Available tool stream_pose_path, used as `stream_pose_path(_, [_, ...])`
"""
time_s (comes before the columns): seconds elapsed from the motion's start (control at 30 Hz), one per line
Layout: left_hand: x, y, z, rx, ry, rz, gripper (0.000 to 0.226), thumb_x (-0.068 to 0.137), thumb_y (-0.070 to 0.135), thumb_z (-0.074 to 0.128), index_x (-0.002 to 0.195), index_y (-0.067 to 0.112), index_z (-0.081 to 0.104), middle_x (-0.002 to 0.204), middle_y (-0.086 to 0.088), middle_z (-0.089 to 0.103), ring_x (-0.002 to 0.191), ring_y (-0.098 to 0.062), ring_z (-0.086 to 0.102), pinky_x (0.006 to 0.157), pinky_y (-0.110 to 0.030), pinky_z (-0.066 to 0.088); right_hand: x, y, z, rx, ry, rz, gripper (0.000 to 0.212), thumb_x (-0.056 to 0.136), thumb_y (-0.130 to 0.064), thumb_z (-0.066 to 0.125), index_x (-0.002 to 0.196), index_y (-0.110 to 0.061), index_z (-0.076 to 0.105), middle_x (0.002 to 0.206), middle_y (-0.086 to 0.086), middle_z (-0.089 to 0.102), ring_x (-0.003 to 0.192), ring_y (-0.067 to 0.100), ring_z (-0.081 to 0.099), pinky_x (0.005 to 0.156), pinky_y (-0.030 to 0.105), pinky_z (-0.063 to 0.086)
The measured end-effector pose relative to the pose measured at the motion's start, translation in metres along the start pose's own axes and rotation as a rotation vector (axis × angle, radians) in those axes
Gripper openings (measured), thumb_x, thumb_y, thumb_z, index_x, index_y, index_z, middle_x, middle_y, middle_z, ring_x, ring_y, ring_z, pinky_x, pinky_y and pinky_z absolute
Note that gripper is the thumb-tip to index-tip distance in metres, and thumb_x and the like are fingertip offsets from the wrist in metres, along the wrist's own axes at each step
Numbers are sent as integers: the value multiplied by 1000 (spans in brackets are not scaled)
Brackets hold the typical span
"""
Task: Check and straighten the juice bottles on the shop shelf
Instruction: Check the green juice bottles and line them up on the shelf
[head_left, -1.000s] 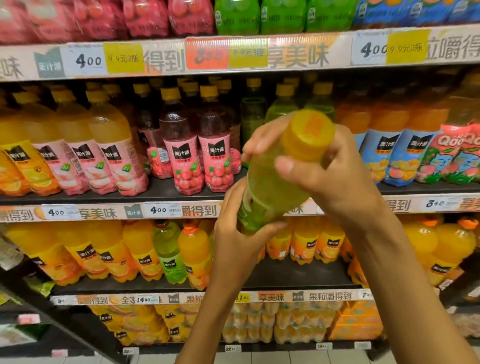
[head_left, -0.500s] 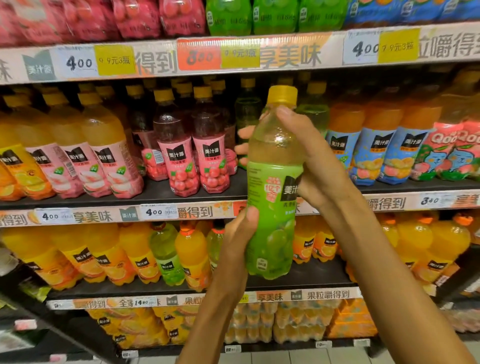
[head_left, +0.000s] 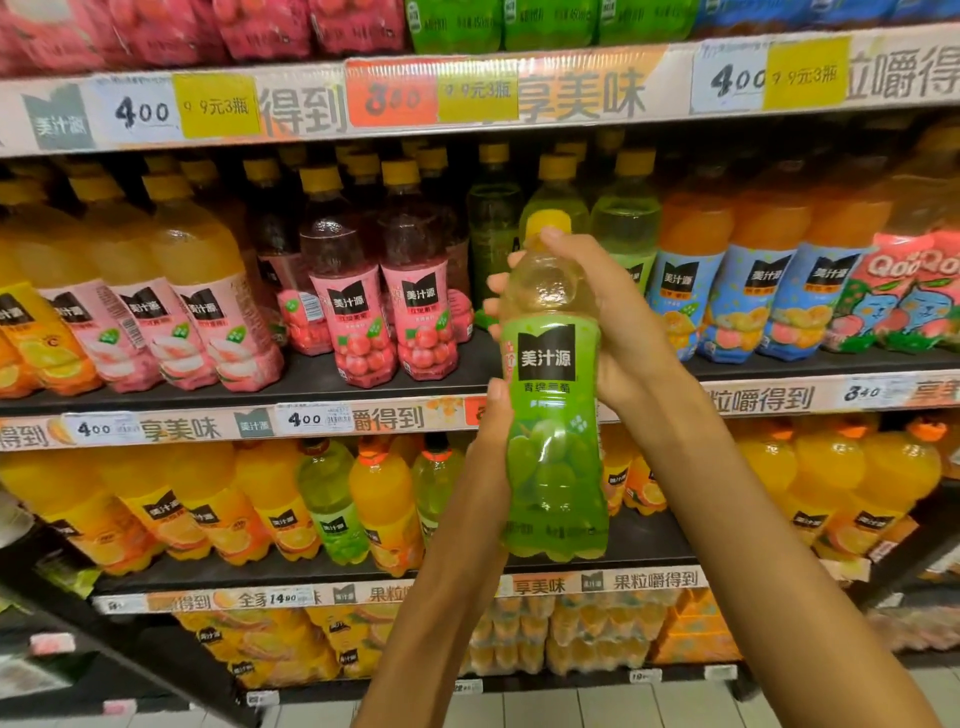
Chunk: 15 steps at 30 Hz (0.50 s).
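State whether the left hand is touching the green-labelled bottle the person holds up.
Touching. The head view shows the left hand wrapped round the lower left side of the green-labelled bottle, thumb pressed against its label.

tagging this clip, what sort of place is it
Most likely a shop's drinks aisle: stocked shelves of juice bottles, price tags on the rails, and a green bottle held in front of them.

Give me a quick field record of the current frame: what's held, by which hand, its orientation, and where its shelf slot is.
held item: green bottle, yellow cap
orientation: upright, label facing camera
left hand: grips lower body of the bottle
right hand: grips the neck and shoulder
position: in front of the shelf, off it
matching bottles: green row behind the held one, middle shelf
neighbours: red bottles to the left, orange bottles to the right
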<state>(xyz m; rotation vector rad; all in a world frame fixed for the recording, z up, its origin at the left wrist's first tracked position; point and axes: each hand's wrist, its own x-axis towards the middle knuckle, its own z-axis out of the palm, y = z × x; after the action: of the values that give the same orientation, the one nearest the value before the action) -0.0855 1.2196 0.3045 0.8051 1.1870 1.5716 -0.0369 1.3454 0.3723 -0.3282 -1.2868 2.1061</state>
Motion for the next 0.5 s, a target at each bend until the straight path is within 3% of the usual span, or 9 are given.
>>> stream_pose_path(0.13, [-1, 4, -2, 72, -22, 13, 71, 82, 76, 29, 97, 23, 74, 102, -24, 69, 90, -41, 66, 83, -59, 50, 4, -5, -5, -34, 111, 1, 24, 91, -29, 58, 84, -7, 63, 76, 10, 69, 71, 23, 66, 66, 31, 57])
stream_pose_path(0.23, [-3, 5, -4, 98, -37, 55, 47, 84, 62, 48, 105, 27, 71, 101, -13, 71, 88, -27, 69, 70, -40, 57, 8, -9, -11, -63, 139, 35, 28, 92, -34, 58, 80, -10, 63, 78, 11, 65, 74, 24, 65, 67, 31, 56])
stream_pose_path(0.27, [-3, 6, -2, 72, -52, 47, 43, 83, 59, 52, 106, 28, 71, 101, -11, 72, 87, -24, 68, 70, -38, 56, 8, -10, -13, -59, 135, 56, 29, 93, -37, 57, 83, -11, 62, 82, 11, 64, 79, 25, 63, 70, 32, 56])
stream_pose_path(0.37, [-5, 8, -2, -89, -122, 14, 47, 80, 59, 52, 107, 27, 72, 102, -13, 71, 85, -25, 66, 83, -49, 46, 8, -5, -19, 7, 69, 125, 37, 89, -42, 58, 105, -8, 56, 103, 18, 59, 104, 33, 57, 88, 38, 50])
stream_pose_path(0.43, [-12, 15, -2, -234, -156, -1, 54, 83, 59, 49, 113, 20, 70, 103, -15, 71, 84, -25, 68, 82, -46, 50, 5, 0, -19, 73, 48, 167, 51, 79, -41, 64, 115, -6, 55, 124, 25, 51, 127, 40, 48, 104, 47, 42])
stream_pose_path(0.5, [-15, 22, 3, -332, -196, 0, 63, 82, 57, 51, 122, 12, 64, 112, -17, 69, 94, -26, 68, 87, -43, 53, 4, 8, -17, 151, 36, 213, 57, 76, -43, 66, 112, 0, 62, 126, 26, 52, 126, 38, 50, 107, 48, 40])
